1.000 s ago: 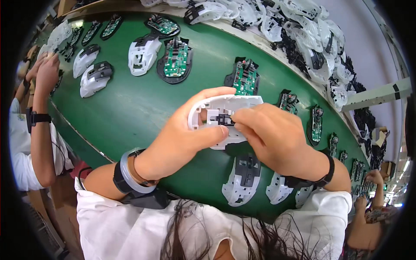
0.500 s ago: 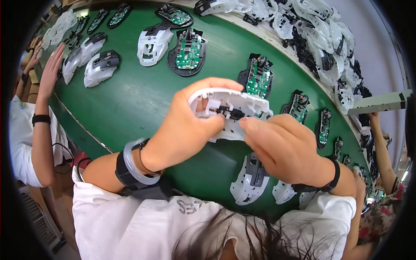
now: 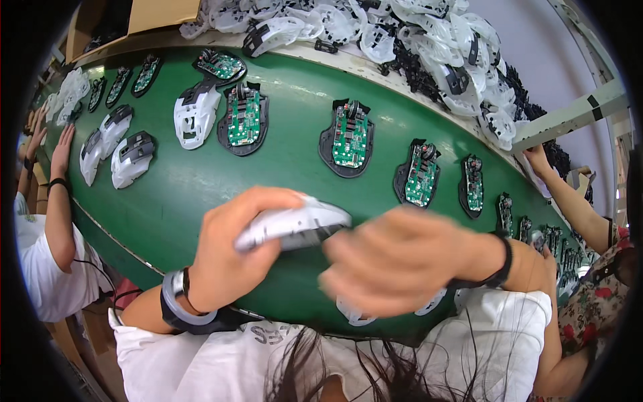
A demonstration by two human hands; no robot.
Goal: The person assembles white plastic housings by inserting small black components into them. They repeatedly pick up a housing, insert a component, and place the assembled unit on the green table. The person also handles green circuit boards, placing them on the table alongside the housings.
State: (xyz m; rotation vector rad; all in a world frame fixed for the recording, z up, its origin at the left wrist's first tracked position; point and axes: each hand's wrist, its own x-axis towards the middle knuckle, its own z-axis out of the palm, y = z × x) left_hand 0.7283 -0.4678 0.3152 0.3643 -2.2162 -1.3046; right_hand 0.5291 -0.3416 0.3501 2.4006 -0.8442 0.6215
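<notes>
My left hand (image 3: 224, 251) grips a white mouse top shell (image 3: 291, 222) with dark parts, thumb below and fingers over its upper edge. The shell is held above the green work surface, its outer side partly showing. Close to the shell's right end is my right hand (image 3: 408, 261), smeared by motion; whether it touches the shell or holds anything I cannot make out. Beyond my hands lie black mouse bases with green circuit boards, among them a mouse base (image 3: 348, 139) straight ahead and another mouse base (image 3: 420, 175) to its right.
White-and-grey mouse shells (image 3: 132, 161) lie at the left on the green table (image 3: 288, 161). A heap of white shells (image 3: 429, 47) and black parts covers the far ledge. A cardboard box (image 3: 161, 15) stands far left. Co-workers' arms (image 3: 60, 201) reach in at both sides.
The shell has turned from its hollow inside to its outer side and moved down-left with my left hand. My right hand has come off the shell's inside and moves fast. The view has shifted.
</notes>
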